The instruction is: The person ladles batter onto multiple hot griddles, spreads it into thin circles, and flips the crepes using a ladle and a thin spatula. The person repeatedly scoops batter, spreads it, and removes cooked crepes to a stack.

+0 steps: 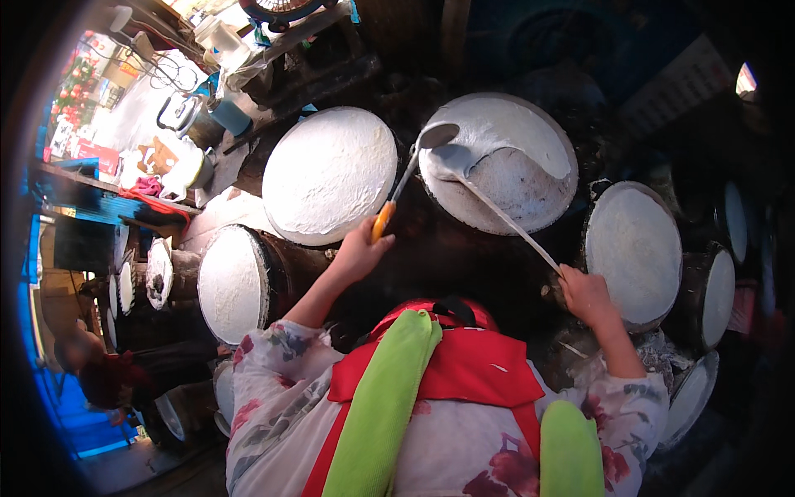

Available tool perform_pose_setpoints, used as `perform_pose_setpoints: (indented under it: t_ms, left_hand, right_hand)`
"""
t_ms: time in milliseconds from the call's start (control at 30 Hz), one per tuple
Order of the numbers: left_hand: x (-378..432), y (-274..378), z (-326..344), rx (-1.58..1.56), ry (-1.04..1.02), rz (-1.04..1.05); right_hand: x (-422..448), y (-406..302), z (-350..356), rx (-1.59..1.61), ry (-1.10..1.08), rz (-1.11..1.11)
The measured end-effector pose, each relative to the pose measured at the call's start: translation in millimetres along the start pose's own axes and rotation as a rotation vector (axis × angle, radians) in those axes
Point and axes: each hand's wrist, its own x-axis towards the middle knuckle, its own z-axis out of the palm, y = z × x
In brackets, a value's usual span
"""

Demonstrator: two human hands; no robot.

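My left hand [365, 248] grips the orange handle of a metal ladle [408, 174]. The ladle's bowl is over the left edge of a round griddle [497, 220] in front of me. Wet white batter [528, 127] coats the far and left parts of this griddle, and a bare grey patch shows on its near right. In my right hand [584, 295] is a long thin-handled spreader [506, 217], whose head rests in the batter at the left. Just left, another round griddle [329, 177] is fully covered with a white sheet.
More white-covered round griddles stand at left [230, 282] and right [633, 255]. Back left are a kettle [189, 118], a blue container [230, 116] and a fan [286, 6]. Another person [118, 373] is at the far left. A green cloth strip [385, 397] hangs down my front.
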Motion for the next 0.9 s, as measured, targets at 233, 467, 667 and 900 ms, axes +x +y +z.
perform_pose_setpoints:
  t_ms: [233,467,667,900]
  left_hand:
    - [-69,7,4,0.146,-0.23,0.034]
    - [-67,-24,-7,-0.172,0.204,0.366]
    - [-73,-39,-31,-0.647,0.038,-0.011]
    - [-90,-37,-31,-0.84,-0.043,-0.03]
  right_hand:
    - [-48,-47,67,0.353,0.368,0.352]
    - [96,-171,131,0.803,0.388,0.336]
    - [106,-199,135,1.375,0.283,0.619]
    - [62,-206,160,0.798,0.434,0.538]
